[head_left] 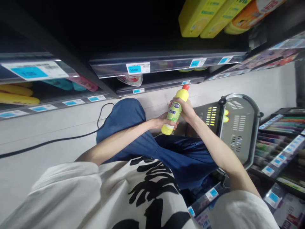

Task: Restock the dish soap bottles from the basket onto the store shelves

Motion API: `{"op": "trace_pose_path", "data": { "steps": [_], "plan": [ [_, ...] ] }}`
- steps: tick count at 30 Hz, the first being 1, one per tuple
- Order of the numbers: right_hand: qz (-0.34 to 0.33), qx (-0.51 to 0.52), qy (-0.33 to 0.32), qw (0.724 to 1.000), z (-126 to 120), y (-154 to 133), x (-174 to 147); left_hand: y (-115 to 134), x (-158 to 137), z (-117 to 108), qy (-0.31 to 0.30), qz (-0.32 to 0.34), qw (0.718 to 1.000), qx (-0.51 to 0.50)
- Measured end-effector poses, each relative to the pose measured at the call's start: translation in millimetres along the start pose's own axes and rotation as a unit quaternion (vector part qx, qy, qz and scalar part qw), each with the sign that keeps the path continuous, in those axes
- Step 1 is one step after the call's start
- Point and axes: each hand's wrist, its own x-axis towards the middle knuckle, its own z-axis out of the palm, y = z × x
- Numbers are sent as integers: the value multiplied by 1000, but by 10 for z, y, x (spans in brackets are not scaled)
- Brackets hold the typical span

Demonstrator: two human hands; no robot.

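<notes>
A yellow cleaner bottle (175,111) with a red cap and a green label is held tilted in front of my knees, its cap pointing away from me. My left hand (164,121) grips it near the base, with the thumb across the lower label. Around its upper part, just below the cap, my right hand (186,107) is closed. Some fingers of both hands are hidden behind the bottle.
Ahead runs a dark shelf (164,65) with price tags, carrying yellow packages (202,17) and an orange bottle (252,16). To the right stands a grey shopping basket (239,127) with yellow items. A black cable (59,140) crosses the floor at left. More stocked shelves (281,152) stand at right.
</notes>
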Motion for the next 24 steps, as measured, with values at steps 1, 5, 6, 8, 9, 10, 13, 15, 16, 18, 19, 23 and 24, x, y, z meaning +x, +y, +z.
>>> {"op": "trace_pose_path", "data": {
  "steps": [1,5,6,8,9,10,13,15,16,18,19,23,24],
  "plan": [
    [-6,-3,-4,1000,2,-11,-6,4,0,3,-1,4,1000,3],
    [-14,-15,-7,1000,12,-40,-26,17,0,9,0,6,1000,8],
    [-13,-17,-7,1000,12,-43,-29,17,0,11,0,5,1000,7],
    [-13,-18,-7,1000,9,-44,-34,16,0,14,-2,2,1000,7],
    [-13,-18,-9,1000,7,-44,-36,16,-1,15,-2,2,1000,8],
    [-13,-18,-10,1000,6,-44,-38,15,-3,16,-1,3,1000,9],
    [-16,-22,-13,1000,7,-50,-46,17,-12,16,2,3,1000,10],
    [-21,-21,-17,999,12,-56,-52,22,-19,12,3,1,1000,8],
    [-22,-20,-19,999,14,-59,-55,25,-21,9,4,0,1000,6],
    [-21,-18,-19,999,17,-64,-60,32,-24,7,2,-6,1000,4],
    [-21,-19,-18,999,18,-65,-62,36,-23,6,2,-9,1000,2],
    [-20,-17,-12,1000,17,-67,-66,40,-13,7,1,-22,1000,-2],
    [-21,-16,-13,1000,17,-66,-67,36,-11,6,1,-19,1000,-2]
  ]
}}
